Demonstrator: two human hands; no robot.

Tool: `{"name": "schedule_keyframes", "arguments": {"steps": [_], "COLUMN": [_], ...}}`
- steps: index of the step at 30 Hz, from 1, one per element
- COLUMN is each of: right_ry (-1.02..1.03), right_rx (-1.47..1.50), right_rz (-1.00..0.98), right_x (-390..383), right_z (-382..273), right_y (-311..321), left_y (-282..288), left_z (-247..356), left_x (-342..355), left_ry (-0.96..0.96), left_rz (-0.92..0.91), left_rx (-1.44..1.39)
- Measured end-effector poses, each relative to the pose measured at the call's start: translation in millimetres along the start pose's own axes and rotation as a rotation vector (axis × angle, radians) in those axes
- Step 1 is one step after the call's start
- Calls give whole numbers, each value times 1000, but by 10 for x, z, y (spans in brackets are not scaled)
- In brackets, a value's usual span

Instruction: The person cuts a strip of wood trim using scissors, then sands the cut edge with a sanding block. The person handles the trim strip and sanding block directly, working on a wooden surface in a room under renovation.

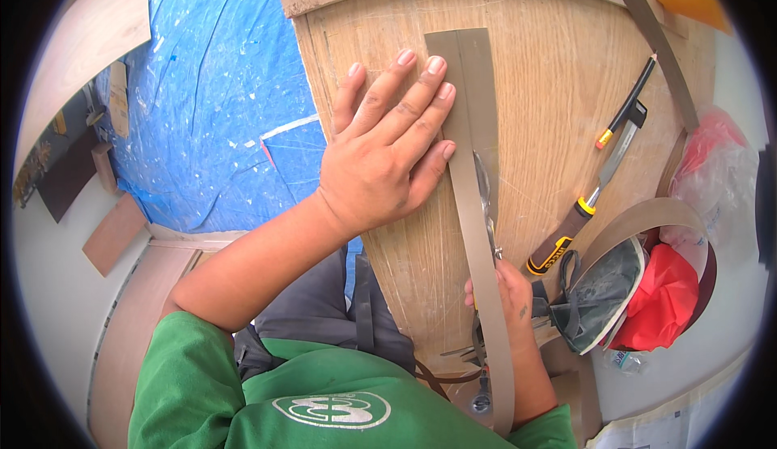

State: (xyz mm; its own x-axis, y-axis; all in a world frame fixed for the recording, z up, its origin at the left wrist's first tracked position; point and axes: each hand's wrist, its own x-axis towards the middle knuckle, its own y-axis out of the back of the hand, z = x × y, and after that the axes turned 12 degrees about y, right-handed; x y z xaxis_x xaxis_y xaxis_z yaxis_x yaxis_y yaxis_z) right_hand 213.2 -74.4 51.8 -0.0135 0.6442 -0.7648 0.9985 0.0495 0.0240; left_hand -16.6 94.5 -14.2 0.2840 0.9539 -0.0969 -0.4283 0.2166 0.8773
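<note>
Wood-grain board makes the work surface, and on it, just right of the left hand, lies a flat taupe strip, its near end running down past the right forearm toward the lap. The left hand is spread flat, gripping nothing, its fingertips against the strip's left edge. The right hand, partly hidden by the strip, appears curled closed around a metal cutter, perhaps scissors; how far its blades are parted cannot be told. A thin line runs down the strip above the tool, and the strip looks split beside the blades. Good handling here would mean pressing the strip flat near the blades, following that line in short, even bites, letting the left-hand piece ride clear, and keeping the left thumb out of the blade path. Beyond the board's left edge spreads a speckled blue sheet. To the right, a broad brown band arches over a dark cloth bag and a red plastic bag, crowding the right forearm's side. A chisel with a black-and-yellow handle lies just beyond the right hand, where an outward swing of the elbow or wrist could knock it; a black pencil lies by its capped tip. The strip itself blocks the view of the cutter's handles.
</note>
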Motion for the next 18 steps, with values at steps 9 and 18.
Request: {"name": "schedule_keyframes", "arguments": {"steps": [9,18], "right_ry": [4,-1], "right_rx": [83,17], "right_rz": [19,-5], "right_x": [-3,39], "right_z": [91,-23], "right_y": [-31,-32], "left_y": [11,13], "left_z": [3,-1], "left_x": [6,1], "left_ry": [-1,1], "left_rz": [-3,-5], "left_rx": [-15,-19]}}
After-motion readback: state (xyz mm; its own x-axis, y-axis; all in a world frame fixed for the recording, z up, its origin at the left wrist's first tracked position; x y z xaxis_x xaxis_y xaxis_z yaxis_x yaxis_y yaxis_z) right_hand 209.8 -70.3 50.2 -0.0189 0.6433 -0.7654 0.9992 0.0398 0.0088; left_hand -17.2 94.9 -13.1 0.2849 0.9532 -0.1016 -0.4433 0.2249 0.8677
